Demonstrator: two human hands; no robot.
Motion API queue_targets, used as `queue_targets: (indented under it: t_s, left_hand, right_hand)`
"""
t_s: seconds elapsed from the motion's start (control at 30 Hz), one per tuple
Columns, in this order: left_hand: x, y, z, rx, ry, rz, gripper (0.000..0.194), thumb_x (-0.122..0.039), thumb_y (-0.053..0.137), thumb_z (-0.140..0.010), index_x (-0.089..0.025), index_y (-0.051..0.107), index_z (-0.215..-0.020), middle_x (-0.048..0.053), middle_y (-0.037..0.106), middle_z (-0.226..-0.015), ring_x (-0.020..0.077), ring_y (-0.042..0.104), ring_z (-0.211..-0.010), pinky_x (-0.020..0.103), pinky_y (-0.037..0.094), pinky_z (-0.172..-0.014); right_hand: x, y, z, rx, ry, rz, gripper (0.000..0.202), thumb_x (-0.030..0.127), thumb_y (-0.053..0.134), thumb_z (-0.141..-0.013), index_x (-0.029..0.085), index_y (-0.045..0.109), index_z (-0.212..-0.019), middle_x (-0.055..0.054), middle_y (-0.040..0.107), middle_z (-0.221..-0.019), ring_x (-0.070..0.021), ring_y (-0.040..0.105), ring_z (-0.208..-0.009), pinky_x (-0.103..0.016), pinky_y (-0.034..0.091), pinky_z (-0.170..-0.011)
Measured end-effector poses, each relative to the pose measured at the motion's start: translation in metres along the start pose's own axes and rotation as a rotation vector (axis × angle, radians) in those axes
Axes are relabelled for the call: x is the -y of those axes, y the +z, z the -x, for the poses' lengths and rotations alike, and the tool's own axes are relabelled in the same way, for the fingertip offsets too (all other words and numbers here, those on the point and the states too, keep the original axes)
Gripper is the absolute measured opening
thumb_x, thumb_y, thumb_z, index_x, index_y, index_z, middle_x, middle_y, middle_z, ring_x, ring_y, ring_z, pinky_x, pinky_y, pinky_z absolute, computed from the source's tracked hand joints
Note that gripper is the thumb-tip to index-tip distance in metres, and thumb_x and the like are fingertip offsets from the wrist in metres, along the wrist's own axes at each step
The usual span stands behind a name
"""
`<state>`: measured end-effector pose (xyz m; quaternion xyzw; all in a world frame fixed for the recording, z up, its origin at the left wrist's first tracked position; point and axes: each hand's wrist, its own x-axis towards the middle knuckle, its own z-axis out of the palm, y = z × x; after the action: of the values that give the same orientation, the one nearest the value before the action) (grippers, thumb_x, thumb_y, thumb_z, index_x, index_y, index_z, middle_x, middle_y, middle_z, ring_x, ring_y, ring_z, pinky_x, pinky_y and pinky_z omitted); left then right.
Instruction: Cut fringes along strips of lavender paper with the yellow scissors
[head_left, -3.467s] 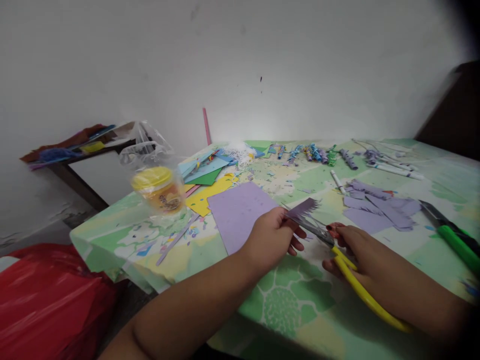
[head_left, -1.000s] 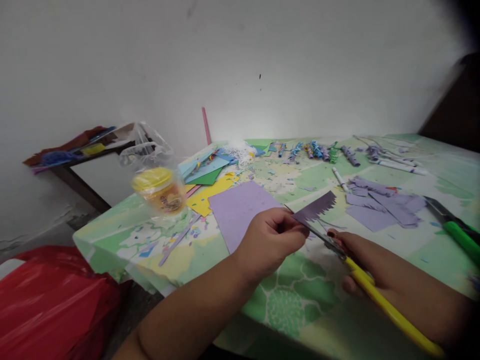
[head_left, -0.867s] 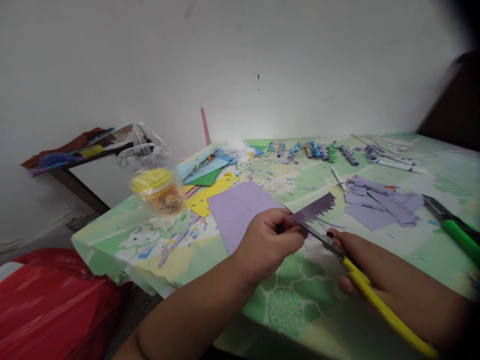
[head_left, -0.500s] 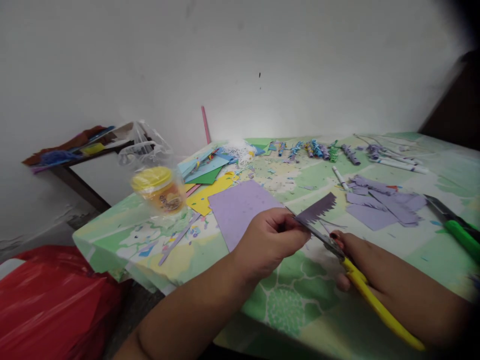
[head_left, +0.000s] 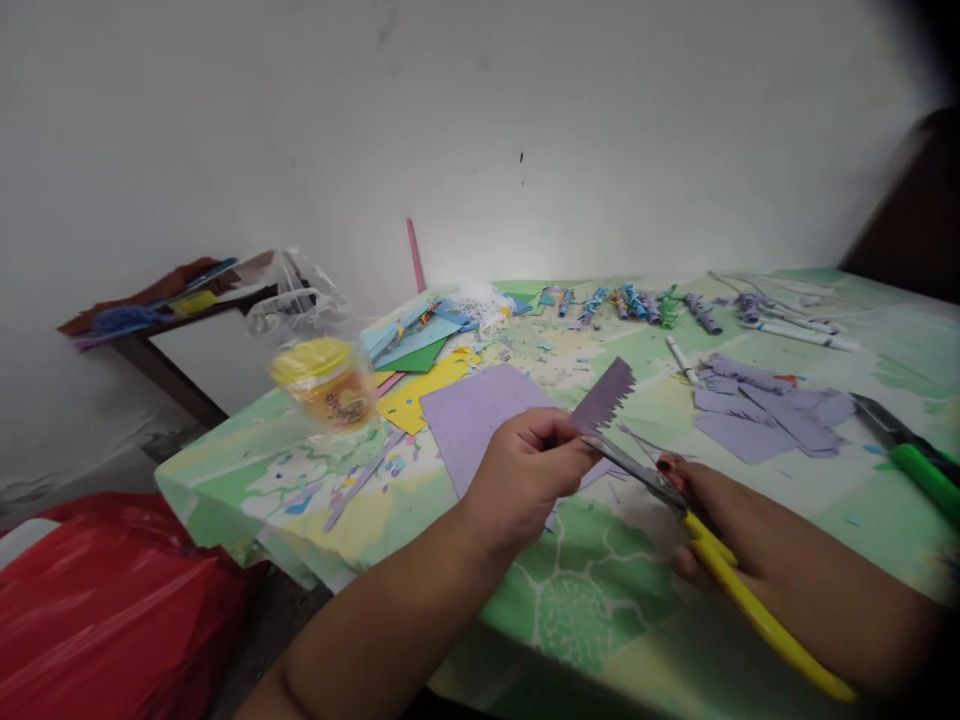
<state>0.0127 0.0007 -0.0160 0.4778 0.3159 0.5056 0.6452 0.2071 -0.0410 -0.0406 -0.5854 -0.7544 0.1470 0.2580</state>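
Observation:
Pinched in my left hand is a purple paper strip, its right edge cut into a fringe. My right hand grips the yellow-handled scissors near the pivot. Their blades point left and reach the strip's lower end, close to my left fingertips. Beneath my left hand lies a larger purple sheet on the table. Fringed and plain purple paper pieces are heaped beyond my right hand.
A yellow-lidded tub in a clear bag stands at left. Rolled paper pieces line the back, with a marker nearer. Green-handled scissors lie at right. A red plastic bag sits below the table's left edge.
My left hand has drawn slightly left with the fringed strip, which now stands more upright. More of the scissor blades shows between the hands. My right hand stays nearly in place.

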Motion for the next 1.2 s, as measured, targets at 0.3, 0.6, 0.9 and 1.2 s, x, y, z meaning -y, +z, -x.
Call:
queue_targets:
  t_s: [0.3, 0.6, 0.9, 1.2]
  left_hand:
    - [-0.0028, -0.0010, 0.0033, 0.069, 0.080, -0.275, 0.017, -0.025, 0.071, -0.061, -0.014, 0.059, -0.058, -0.003, 0.048, -0.057, 0.0059, 0.038, -0.054, 0.021, 0.029, -0.050]
    - [-0.0051, -0.0001, 0.0073, 0.112, 0.057, -0.237, 0.016, -0.025, 0.071, -0.059, -0.015, 0.059, -0.057, -0.005, 0.045, -0.052, 0.0047, 0.035, -0.050, 0.021, 0.028, -0.049]
    - [-0.0002, -0.0010, 0.0066, 0.125, 0.067, -0.240, 0.014, -0.022, 0.067, -0.058, -0.015, 0.055, -0.057, -0.006, 0.039, -0.049, 0.0043, 0.031, -0.047, 0.020, 0.023, -0.046]
    - [-0.0002, -0.0007, 0.0075, 0.131, 0.053, -0.265, 0.015, -0.023, 0.066, -0.058, -0.016, 0.053, -0.056, -0.006, 0.037, -0.048, 0.0049, 0.031, -0.047, 0.020, 0.023, -0.045]
  right_hand:
    - [0.0003, -0.0034, -0.0011, 0.149, 0.009, -0.065, 0.024, 0.046, 0.057, -0.069, 0.028, 0.055, -0.084, -0.006, 0.068, -0.086, -0.0303, 0.064, -0.085, -0.037, 0.054, -0.063]
    - [-0.0029, -0.0027, 0.0000, 0.185, -0.064, -0.112, 0.030, 0.044, 0.061, -0.069, 0.026, 0.056, -0.092, -0.006, 0.068, -0.092, -0.0266, 0.063, -0.078, -0.039, 0.054, -0.070]
    - [-0.0063, -0.0007, 0.0021, 0.188, -0.127, -0.065, 0.037, 0.050, 0.056, -0.074, 0.026, 0.054, -0.102, -0.008, 0.068, -0.100, -0.0286, 0.065, -0.086, -0.039, 0.055, -0.069]
    - [-0.0076, -0.0006, 0.0036, 0.183, -0.179, -0.015, 0.043, 0.049, 0.050, -0.079, 0.023, 0.050, -0.113, -0.011, 0.067, -0.106, -0.0301, 0.066, -0.092, -0.042, 0.057, -0.076]
